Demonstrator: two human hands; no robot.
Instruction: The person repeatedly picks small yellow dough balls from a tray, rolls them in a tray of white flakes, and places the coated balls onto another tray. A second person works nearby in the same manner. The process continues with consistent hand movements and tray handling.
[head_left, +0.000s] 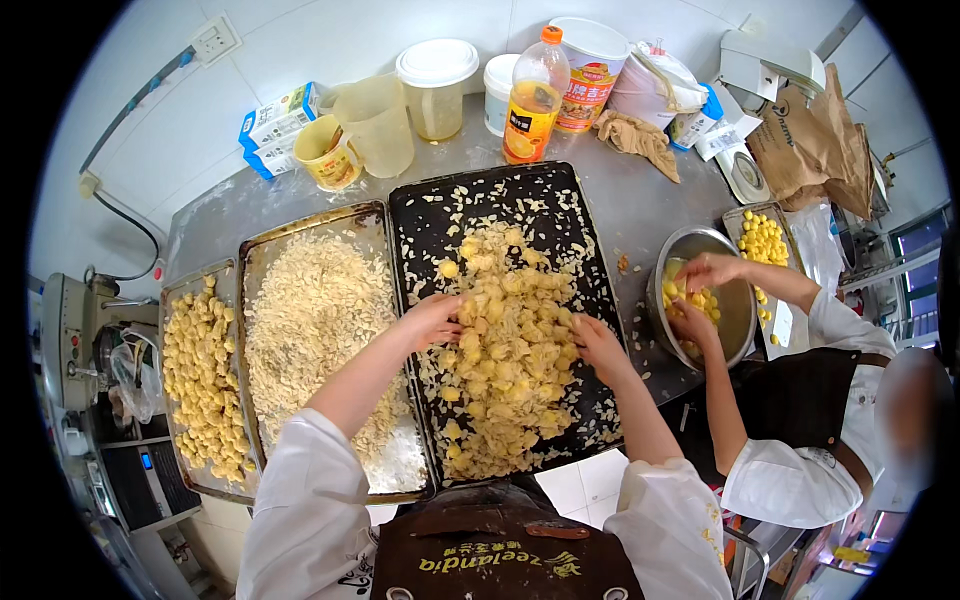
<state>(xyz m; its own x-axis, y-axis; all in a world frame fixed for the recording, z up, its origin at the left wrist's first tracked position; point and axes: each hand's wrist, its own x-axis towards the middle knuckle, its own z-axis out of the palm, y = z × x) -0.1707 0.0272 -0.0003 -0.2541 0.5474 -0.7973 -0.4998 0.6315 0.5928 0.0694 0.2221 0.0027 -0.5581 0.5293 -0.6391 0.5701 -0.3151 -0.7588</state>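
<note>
A heap of yellow balls coated in almond flakes (514, 337) lies on the black baking tray (600, 262) before me, with loose flakes scattered round it. My left hand (437, 322) touches the heap's left side, fingers slightly spread. At its right side is my right hand (600, 346), fingers apart and fingertips against the pieces. Left of this tray, a second metal tray (259, 251) bears a large pile of almond flakes (322, 322). Coated balls (199, 375) cover a third tray (174, 289) at the far left.
At the right, a co-worker's hands (697, 292) are in a steel bowl (739, 330) holding yellow balls. Beyond it stands a small tray of yellow balls (761, 240). Along the back are plastic jugs (379, 124), an orange drink bottle (532, 105), tubs (589, 67) and cartons (281, 120).
</note>
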